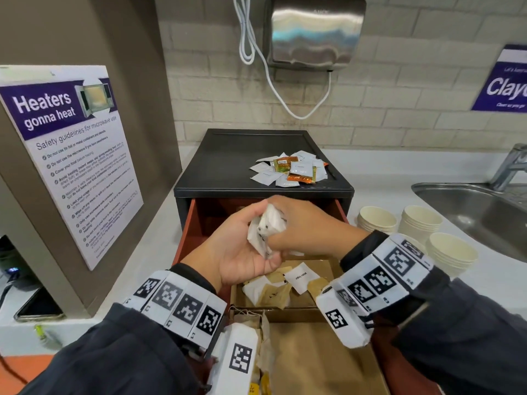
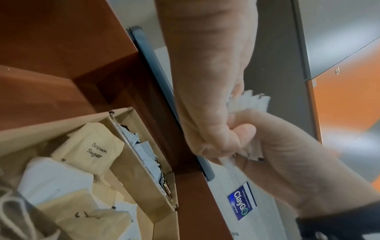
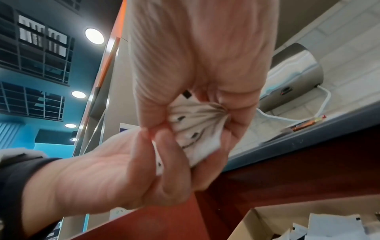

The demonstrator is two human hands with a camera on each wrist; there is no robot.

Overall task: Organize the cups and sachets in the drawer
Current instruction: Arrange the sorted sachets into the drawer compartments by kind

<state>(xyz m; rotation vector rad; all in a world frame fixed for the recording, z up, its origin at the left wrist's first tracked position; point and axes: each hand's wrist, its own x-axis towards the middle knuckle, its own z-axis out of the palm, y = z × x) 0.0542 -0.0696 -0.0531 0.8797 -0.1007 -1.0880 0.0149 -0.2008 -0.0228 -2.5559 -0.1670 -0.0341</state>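
Both hands bunch white sachets point(image 1: 268, 223) at frame centre.
Left hand point(image 1: 239, 246) cups, right hand point(image 1: 299, 226) pinches; loose bundle may spill outside drawer point(image 1: 188, 232).

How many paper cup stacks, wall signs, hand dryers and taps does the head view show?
Paper cup stacks: 3 in clear view; a fourth may be hidden
Wall signs: 2
Hand dryer: 1
Tap: 1
Total: 7
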